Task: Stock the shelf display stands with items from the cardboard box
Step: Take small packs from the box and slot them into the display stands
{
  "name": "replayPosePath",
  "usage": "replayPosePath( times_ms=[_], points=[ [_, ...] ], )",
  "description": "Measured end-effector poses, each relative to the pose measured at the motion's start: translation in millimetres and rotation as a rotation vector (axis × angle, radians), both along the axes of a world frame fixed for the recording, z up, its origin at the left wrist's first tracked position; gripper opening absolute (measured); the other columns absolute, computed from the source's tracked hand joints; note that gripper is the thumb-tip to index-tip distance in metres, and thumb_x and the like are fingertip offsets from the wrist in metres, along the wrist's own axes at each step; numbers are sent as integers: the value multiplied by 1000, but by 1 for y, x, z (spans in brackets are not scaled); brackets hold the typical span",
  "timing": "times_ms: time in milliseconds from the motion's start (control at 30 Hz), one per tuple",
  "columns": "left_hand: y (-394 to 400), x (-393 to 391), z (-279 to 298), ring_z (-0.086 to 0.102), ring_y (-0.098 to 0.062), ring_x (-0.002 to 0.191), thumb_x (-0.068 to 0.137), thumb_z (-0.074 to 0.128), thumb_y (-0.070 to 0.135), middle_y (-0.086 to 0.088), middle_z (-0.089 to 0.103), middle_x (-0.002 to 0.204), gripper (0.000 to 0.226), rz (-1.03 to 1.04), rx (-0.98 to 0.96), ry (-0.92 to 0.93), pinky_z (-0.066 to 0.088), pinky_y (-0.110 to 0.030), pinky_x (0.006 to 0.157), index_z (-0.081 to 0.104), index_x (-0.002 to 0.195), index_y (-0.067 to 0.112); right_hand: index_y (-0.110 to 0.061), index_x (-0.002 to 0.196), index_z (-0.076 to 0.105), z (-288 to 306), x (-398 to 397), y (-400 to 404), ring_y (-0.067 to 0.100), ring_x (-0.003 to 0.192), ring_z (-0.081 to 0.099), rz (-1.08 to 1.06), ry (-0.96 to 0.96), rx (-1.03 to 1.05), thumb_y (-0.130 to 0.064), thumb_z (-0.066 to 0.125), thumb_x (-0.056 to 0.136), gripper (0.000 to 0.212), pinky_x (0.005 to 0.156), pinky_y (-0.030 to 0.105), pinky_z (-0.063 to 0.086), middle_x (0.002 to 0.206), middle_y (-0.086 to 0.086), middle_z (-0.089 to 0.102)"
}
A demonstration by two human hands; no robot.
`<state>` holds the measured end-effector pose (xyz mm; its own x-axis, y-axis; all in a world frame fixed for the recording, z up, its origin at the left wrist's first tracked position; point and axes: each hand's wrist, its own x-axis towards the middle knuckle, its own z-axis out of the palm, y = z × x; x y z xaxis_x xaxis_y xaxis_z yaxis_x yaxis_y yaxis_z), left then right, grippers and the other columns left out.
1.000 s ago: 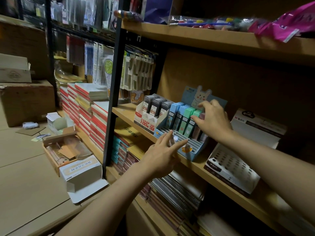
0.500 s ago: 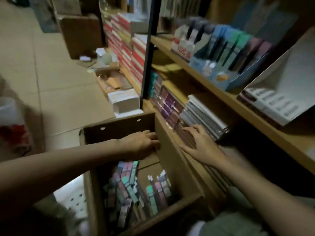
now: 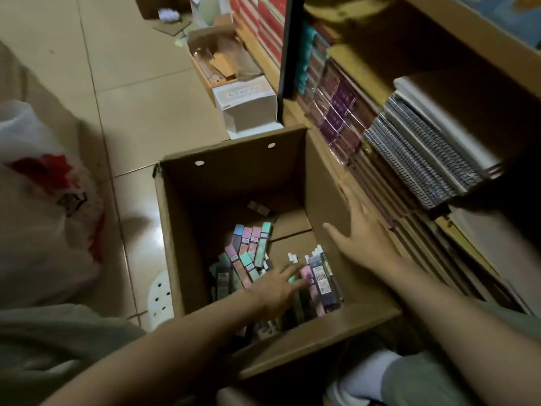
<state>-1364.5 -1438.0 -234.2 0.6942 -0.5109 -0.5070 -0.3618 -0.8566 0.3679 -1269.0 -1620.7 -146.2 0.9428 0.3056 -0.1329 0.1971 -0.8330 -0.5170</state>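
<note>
Tiled floor and low wooden shelf, both loaded.

Floor point(image 3: 140, 112) carried the open cardboard box point(image 3: 175, 244) that the left hand point(image 3: 278, 291) reached into; beyond the fingertips sat a small white carton point(image 3: 248, 109) and an open flat box point(image 3: 216, 63). A white-and-red plastic bag point(image 3: 49, 206) lay well out past the left forearm. Just beyond the right hand point(image 3: 363, 238), the shelf point(image 3: 292, 112) held packs of purple booklets point(image 3: 336, 112) and spiral notebooks point(image 3: 424, 153).

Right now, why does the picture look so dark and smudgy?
Head view: the light is dim, so the inside walls of the cardboard box are in deep shadow; the left hand is a bit blurred over the small packs; the shelf edges bend from the wide lens.
</note>
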Motion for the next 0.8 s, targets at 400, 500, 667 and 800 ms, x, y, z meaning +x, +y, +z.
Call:
replayPosePath(
  times_ms=[400, 500, 667, 800],
  points=[
    [-29, 23, -70, -21, -27, 146, 96, 49, 43, 1, -16, 162, 74, -439, 126, -237, -10, -57, 116, 1, 152, 38, -44, 152, 1, -4, 1, -2, 26, 138, 39, -9, -41, 15, -45, 66, 87, 92, 106, 39, 37, 158, 3, 29],
    [-8, 19, -73, -23, -25, 143, 100, 37, 49, 0, -17, 161, 65, -389, 118, -211, -13, -54, 115, -3, 151, 41, -42, 152, 3, -5, 2, -2, 24, 138, 40, -8, -45, 26, -44, 68, 86, 92, 102, 30, 33, 158, 0, 29],
    [14, 22, -59, -20, -26, 147, 100, 33, 50, 0, -19, 161, 62, -276, 120, -125, -11, -52, 116, 0, 152, 41, -41, 152, 4, -7, 2, -3, 26, 137, 42, -8, -43, 15, -47, 69, 84, 94, 99, 29, 34, 157, 2, 32],
    [1, 7, -38, -30, -33, 141, 97, 42, 51, -4, -34, 153, 73, 253, 99, -138, -18, -53, 109, -7, 151, 42, -42, 152, 2, -7, 2, -4, 29, 132, 47, 5, -48, 13, -50, 69, 82, 98, 99, 35, 41, 156, 2, 33]
  ],
)
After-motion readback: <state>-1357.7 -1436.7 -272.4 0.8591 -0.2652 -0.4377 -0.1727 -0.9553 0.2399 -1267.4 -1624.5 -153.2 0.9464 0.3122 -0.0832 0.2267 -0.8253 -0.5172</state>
